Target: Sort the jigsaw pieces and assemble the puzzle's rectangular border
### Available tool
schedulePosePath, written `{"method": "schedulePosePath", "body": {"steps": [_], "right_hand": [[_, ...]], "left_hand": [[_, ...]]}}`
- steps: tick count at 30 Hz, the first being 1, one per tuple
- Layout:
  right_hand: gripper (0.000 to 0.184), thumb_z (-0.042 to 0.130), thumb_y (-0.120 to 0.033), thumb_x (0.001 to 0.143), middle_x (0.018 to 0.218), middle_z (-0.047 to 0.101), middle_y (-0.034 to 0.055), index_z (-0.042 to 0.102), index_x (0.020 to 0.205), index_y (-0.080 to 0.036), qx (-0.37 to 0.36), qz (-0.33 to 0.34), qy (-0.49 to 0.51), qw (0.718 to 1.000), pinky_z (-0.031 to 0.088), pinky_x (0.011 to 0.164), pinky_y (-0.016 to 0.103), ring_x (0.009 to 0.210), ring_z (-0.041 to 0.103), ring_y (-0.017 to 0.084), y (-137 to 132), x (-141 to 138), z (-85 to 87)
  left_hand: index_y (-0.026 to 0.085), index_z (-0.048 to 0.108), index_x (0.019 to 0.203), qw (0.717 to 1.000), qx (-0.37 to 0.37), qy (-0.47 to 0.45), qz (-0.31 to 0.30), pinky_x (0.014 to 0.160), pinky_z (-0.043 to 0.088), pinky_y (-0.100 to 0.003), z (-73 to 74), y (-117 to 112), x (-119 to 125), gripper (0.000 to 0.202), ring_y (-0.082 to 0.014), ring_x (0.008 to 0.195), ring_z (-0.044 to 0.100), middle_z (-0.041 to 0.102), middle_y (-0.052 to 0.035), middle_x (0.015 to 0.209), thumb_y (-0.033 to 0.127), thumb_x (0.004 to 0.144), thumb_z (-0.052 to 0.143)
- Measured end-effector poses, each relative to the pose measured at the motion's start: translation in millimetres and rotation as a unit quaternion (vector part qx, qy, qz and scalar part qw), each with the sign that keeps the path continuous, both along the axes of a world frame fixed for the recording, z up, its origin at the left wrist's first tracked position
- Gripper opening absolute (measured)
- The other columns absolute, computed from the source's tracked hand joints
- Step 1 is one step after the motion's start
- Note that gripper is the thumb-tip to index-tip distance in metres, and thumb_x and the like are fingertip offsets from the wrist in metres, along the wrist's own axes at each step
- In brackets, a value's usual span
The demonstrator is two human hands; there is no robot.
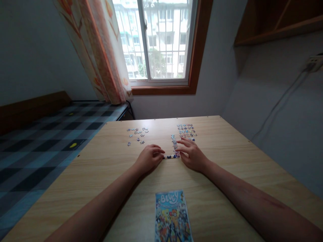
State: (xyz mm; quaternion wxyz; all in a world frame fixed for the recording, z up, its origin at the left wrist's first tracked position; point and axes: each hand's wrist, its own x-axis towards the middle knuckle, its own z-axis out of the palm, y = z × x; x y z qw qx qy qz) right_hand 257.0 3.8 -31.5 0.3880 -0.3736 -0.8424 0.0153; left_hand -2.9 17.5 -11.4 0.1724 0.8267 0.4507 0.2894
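On the wooden table, joined jigsaw puzzle pieces [171, 156] form an L: a short row along the bottom and a column [174, 141] rising at its right end. My left hand [150, 157] is at the row's left end, fingers curled together with the thumb against the end piece; its fingertips partly hide what they pinch. Beside the column and corner, my right hand [192, 155] has its fingers apart, the tips touching or just over the pieces. It partly covers the column's right side.
Loose puzzle pieces [138, 132] lie scattered at the far left. More pieces [186, 129] stand in rows beyond my right hand. A Bluey picture sheet [173, 215] lies near the front edge of the table [113, 134]. A bed [50, 141] adjoins on the left.
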Motion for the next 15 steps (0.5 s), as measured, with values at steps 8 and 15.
{"method": "schedulePosePath", "body": {"steps": [8, 15], "right_hand": [[0.039, 0.058, -0.001, 0.077, 0.132, 0.066, 0.009, 0.08, 0.097, -0.026, 0.002, 0.024, -0.026, 0.999, 0.042, 0.111, 0.058, 0.136, 0.048, 0.032, 0.8, 0.5, -2.0], [0.042, 0.059, -0.001, 0.076, 0.135, 0.065, 0.0089, 0.08, 0.101, -0.028, -0.001, 0.042, -0.034, 0.999, 0.041, 0.112, 0.058, 0.137, 0.049, 0.032, 0.9, 0.4, -2.6]], "left_hand": [[0.026, 0.082, 0.088, 0.999, 0.031, -0.012, -0.005, 0.094, 0.052, -0.036, -5.6, -1.9, -0.7, 0.029, -0.0189, 0.095, 0.065, 0.071, -0.0053, 0.102, 0.009, 0.081, 0.06], [0.028, 0.082, 0.09, 0.999, 0.05, 0.003, -0.021, 0.095, 0.053, -0.039, -5.6, -4.2, -0.7, 0.032, -0.0196, 0.098, 0.064, 0.069, -0.0063, 0.107, 0.01, 0.084, 0.056]]}}
